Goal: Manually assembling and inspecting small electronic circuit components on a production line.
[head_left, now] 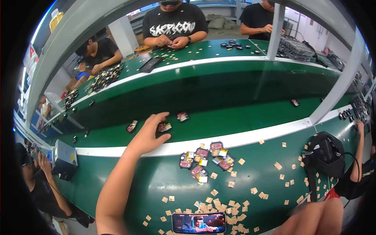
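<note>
Green, glossy tabletop (145,180) fills the lower half of the frame, its edges bowed by the lens. Across the middle runs a darker, sunken green strip (235,88), bordered by a white ledge (254,141). Beyond it, a far green bench (211,55) curves along the top. Pale metal posts (338,86) cross the right side, and an arched beam sweeps over the upper left.

Around the room, one person in a black shirt (175,23) sits at upper centre, hands together over small parts; others work at upper left, upper right and both side edges. Dark parts lie heaped on the far bench at left, near a shallow black tray (150,65).

On the near tabletop, a black bag (327,150) rests at right and a grey box (64,158) stands at far left. From the lower edge, the wearer's left hand (150,135) reaches to the centre-left, thumb and fingers wide apart over a red-and-black module (165,127) on the sunken strip; whether it touches cannot be told. The right hand is out of view, so its fingers cannot be told.

A lit phone (199,223) lies at bottom centre. Above it sits a cluster of similar modules (216,146); two more flank the hand on the strip. Smallest are the tan squares (241,161), scattered from bottom centre toward the right.
</note>
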Motion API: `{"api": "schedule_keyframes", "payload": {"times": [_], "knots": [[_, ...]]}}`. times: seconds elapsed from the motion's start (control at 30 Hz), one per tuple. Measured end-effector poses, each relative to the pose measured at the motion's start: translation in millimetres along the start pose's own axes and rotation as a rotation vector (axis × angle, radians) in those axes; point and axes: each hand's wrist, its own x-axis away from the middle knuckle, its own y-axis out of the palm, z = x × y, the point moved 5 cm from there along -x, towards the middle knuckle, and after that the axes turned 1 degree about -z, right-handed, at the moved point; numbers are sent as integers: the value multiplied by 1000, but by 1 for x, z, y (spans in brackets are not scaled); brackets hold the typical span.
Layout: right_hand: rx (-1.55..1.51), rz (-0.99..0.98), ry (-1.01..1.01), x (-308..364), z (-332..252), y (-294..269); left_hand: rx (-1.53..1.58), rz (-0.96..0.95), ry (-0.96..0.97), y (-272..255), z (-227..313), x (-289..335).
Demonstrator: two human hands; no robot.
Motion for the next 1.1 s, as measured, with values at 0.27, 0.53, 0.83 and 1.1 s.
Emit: {"api": "schedule_keyframes", "payload": {"times": [0.27, 0.53, 0.83, 1.1], "knots": [[-2096, -1440, -350, -43, 7, 42, -18, 77, -44, 6, -11, 8], [-2713, -932, -437, -15, -2, 48, -5, 181, 105, 10, 29, 36], [-1372, -932, -991, -47, -47, 122, 268, -172, 201, 39, 92, 151], [-674, -581, -1149, 11, -78, 182, 328, -233, 208, 50, 91, 155]]}}
